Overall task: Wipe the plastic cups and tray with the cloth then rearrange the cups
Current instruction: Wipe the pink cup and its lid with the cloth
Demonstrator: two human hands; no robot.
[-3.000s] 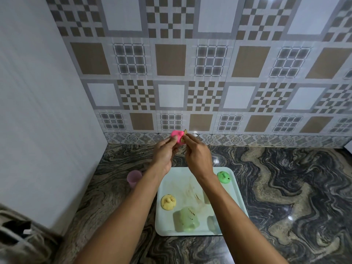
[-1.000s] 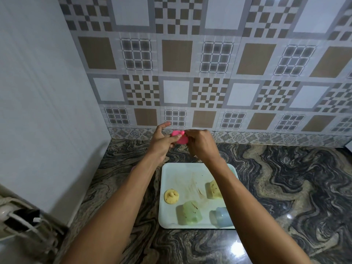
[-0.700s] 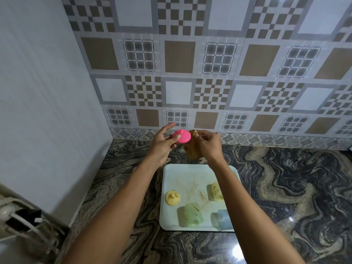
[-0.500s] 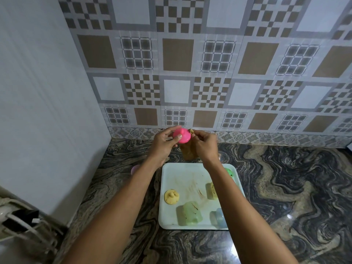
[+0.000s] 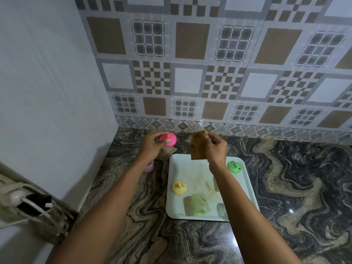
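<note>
The left hand [image 5: 152, 147] grips the pink cup [image 5: 168, 139] above the counter. The right hand [image 5: 215, 147] pinches the hanging cloth [image 5: 198, 147], clear of that cup. The tray [image 5: 192, 168] shows brown smears. The green cup [image 5: 234, 166] and yellow cup [image 5: 179, 187] on it look spotted. Most of the wiping and all of the rearranging appear outstanding.
</note>
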